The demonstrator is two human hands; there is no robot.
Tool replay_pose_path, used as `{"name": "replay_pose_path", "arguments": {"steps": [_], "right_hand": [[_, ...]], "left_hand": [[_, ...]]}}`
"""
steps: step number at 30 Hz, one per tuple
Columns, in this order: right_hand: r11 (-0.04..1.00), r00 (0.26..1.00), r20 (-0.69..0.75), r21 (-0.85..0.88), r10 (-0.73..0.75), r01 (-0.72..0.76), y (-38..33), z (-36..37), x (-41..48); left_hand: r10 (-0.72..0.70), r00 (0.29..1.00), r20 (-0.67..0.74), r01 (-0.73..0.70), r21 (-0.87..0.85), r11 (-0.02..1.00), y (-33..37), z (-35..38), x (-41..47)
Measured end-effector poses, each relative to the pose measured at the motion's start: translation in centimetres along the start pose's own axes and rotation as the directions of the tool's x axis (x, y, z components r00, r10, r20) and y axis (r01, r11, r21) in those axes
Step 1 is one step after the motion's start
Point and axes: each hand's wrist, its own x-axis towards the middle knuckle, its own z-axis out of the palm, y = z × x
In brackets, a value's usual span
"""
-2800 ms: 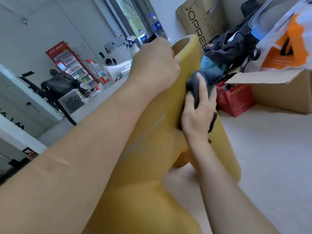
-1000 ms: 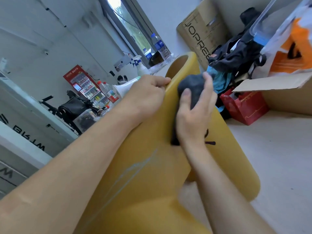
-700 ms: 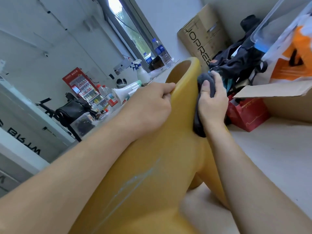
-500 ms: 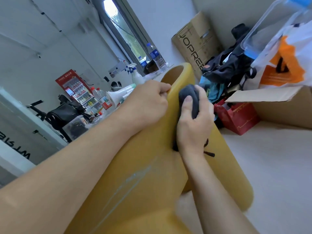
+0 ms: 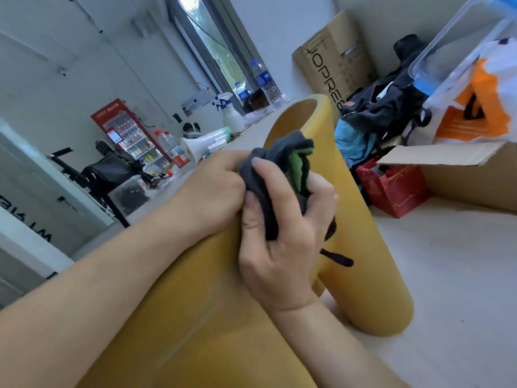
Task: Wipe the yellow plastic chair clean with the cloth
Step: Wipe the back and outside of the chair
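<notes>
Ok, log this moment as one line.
right hand: grips cloth | left hand: pinches cloth too | chair: streak unwiped

Chair (image 5: 361,219): yellow, black drawn marks, faint pale streaks. Cloth (image 5: 275,175): dark grey, green inner fold. Gift bag (image 5: 391,189) at 3 o'clock: red. Plastic bag (image 5: 472,107) at 2 o'clock: white and orange.

Smooth matt yellow plastic chair (image 5: 361,219), soft crumpled grey cloth (image 5: 268,175), matt cardboard box (image 5: 333,63)
</notes>
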Motion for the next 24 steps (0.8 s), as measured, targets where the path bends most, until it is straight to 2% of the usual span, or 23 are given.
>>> {"name": "replay_pose_path", "arguments": {"steps": [1, 2, 3, 5, 6, 7, 8, 9, 10, 11, 12, 13, 14, 16, 17, 19, 20, 21, 22, 23, 24], "right_hand": [[0.996, 0.996, 0.019, 0.011, -0.084, 0.084, 0.4, 0.0, 0.0], [0.994, 0.994, 0.029, 0.021, -0.108, 0.107, 1.6, -0.1, -0.4], [0.998, 0.998, 0.028, 0.013, -0.059, 0.059, 2.9, -0.2, -1.4], [0.981, 0.982, -0.028, -0.035, 0.189, -0.190, 5.3, -1.0, -3.4], [0.931, 0.930, -0.073, -0.036, 0.360, -0.363, 6.2, -1.5, -4.3], [0.828, 0.823, -0.128, -0.019, 0.554, -0.560, 6.7, -1.8, -4.7], [0.685, 0.676, -0.158, 0.007, 0.720, -0.728, 6.7, -1.9, -4.6], [0.575, 0.564, -0.165, 0.019, 0.809, -0.818, 6.0, -1.5, -4.0], [0.571, 0.563, -0.156, 0.013, 0.812, -0.821, 4.8, -0.9, -3.2], [0.665, 0.658, -0.145, 0.002, 0.739, -0.747, 2.8, -0.4, -2.3], [0.797, 0.790, -0.133, -0.010, 0.598, -0.604, 0.7, 0.1, -1.4], [0.899, 0.894, -0.110, -0.009, 0.435, -0.439, -1.0, 0.3, -0.9], [0.955, 0.952, -0.072, 0.005, 0.297, -0.298, -1.9, 0.4, -0.7], [0.993, 0.993, -0.022, 0.021, 0.115, -0.115, -0.2, -0.2, -1.1], [0.993, 0.993, -0.022, 0.028, 0.113, -0.113, 1.6, -0.6, -1.6], [0.966, 0.965, -0.041, -0.002, 0.259, -0.259, 4.8, -1.2, -3.3], [0.927, 0.925, -0.072, -0.020, 0.373, -0.375, 5.7, -1.5, -4.2], [0.852, 0.849, -0.119, -0.035, 0.515, -0.522, 6.4, -1.7, -5.0], [0.716, 0.709, -0.167, -0.023, 0.685, -0.697, 6.8, -2.0, -5.5], [0.522, 0.509, -0.200, 0.017, 0.837, -0.853, 7.1, -2.3, -5.8], [0.329, 0.311, -0.215, 0.056, 0.926, -0.943, 7.3, -2.4, -5.9]], "left_hand": [[-0.018, 1.000, -0.002, 0.018, -0.039, 0.999, -0.1, -0.1, 0.0], [-0.035, 0.999, -0.016, 0.035, 0.013, 0.999, 0.0, -0.1, -0.2], [-0.046, 0.998, -0.036, 0.049, 0.091, 0.995, -0.1, -0.1, -0.2], [-0.069, 0.996, -0.049, 0.075, 0.155, 0.985, 0.1, 0.0, -0.4], [-0.084, 0.996, -0.027, 0.087, 0.140, 0.986, 0.4, 0.0, -0.5], [-0.094, 0.996, -0.009, 0.094, 0.141, 0.986, 0.6, 0.0, -0.7], [-0.090, 0.996, 0.008, 0.088, 0.160, 0.983, 0.7, 0.0, -0.9], [-0.075, 0.997, 0.016, 0.070, 0.201, 0.977, 0.6, 0.0, -0.8], [-0.061, 0.998, 0.017, 0.055, 0.232, 0.971, 0.4, 0.1, -0.5], [-0.054, 0.998, 0.011, 0.050, 0.242, 0.969, 0.5, 0.2, -0.3], [-0.041, 0.999, -0.003, 0.041, 0.218, 0.975, 0.5, 0.2, 0.2], [-0.031, 0.999, -0.024, 0.035, 0.170, 0.985, 0.7, 0.3, 0.6], [-0.034, 0.998, -0.049, 0.040, 0.114, 0.993, 0.8, 0.3, 0.8], [-0.047, 0.996, -0.079, 0.057, 0.122, 0.991, 1.0, 0.5, 0.9], [-0.054, 0.996, -0.072, 0.065, 0.166, 0.984, 1.1, 0.6, 0.9], [-0.068, 0.997, -0.033, 0.073, 0.199, 0.977, 1.4, 0.6, 0.5], [-0.075, 0.997, -0.015, 0.076, 0.202, 0.976, 1.5, 0.6, 0.3], [-0.078, 0.997, -0.003, 0.077, 0.213, 0.974, 1.8, 0.5, 0.1], [-0.079, 0.997, 0.002, 0.076, 0.229, 0.970, 2.0, 0.5, -0.1], [-0.075, 0.997, 0.000, 0.073, 0.244, 0.967, 2.1, 0.6, -0.2], [-0.067, 0.998, -0.005, 0.066, 0.253, 0.965, 2.2, 0.7, -0.1]]}}
